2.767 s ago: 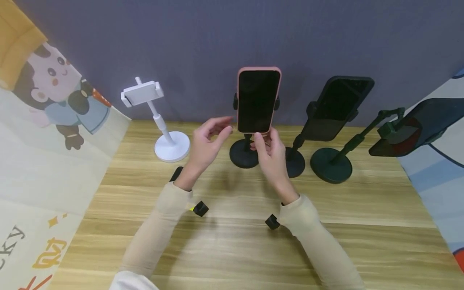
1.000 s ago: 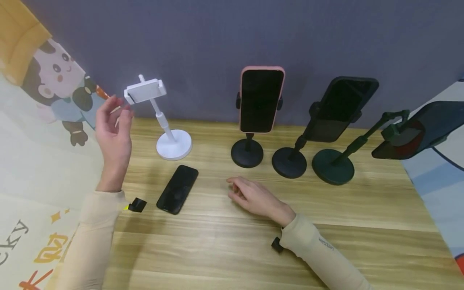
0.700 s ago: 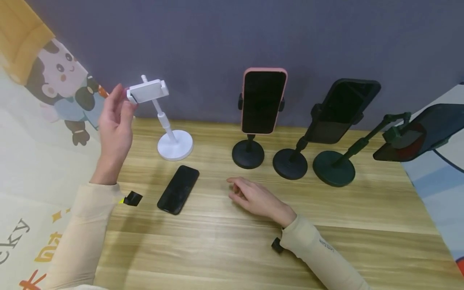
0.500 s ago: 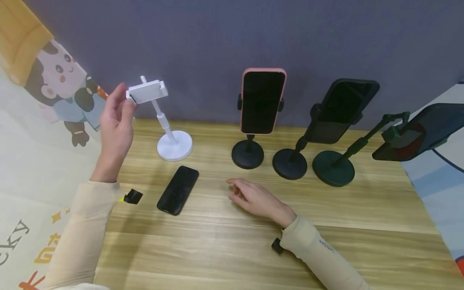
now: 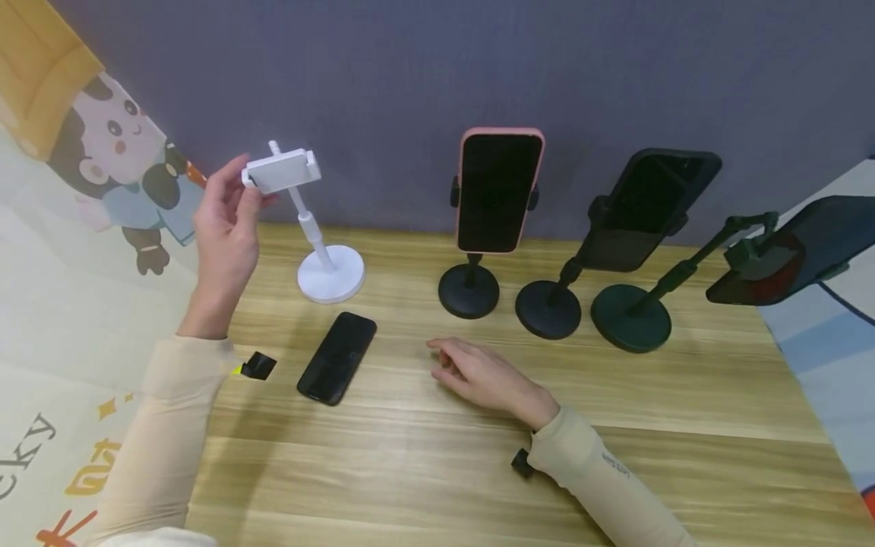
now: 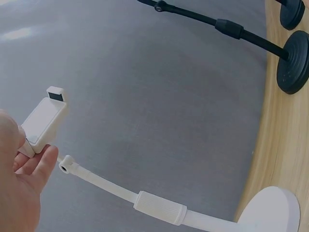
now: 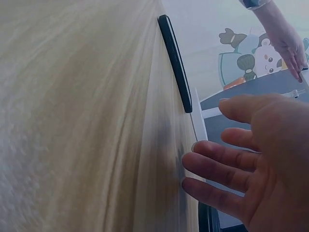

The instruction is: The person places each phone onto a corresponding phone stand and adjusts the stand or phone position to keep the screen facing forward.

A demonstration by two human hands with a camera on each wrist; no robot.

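My left hand (image 5: 229, 235) is at the left end of the white phone stand's (image 5: 282, 172) clamp, thumb in front and fingers behind and below. The left wrist view shows the thumb and fingers pinching the clamp's lower jaw, with no phone in the clamp. The stand's round white base (image 6: 270, 212) sits on the table. A black phone (image 5: 337, 358) lies flat in front of the base, screen up. My right hand (image 5: 488, 377) rests by the table surface with loosely bent fingers, holding nothing; the right wrist view shows its fingers (image 7: 217, 169) apart.
A pink-cased phone (image 5: 499, 190) stands upright in a black stand (image 5: 468, 291). Right of it are a black phone (image 5: 649, 209) on another black stand (image 5: 548, 309) and a tilted phone (image 5: 807, 251) on a dark green stand (image 5: 630, 319). A grey wall (image 5: 383, 91) rises behind.
Both hands left the pink-cased phone. My left hand moved left to the white stand, its fingers recently reaching further behind the clamp. My right hand came down to the table and stayed there.
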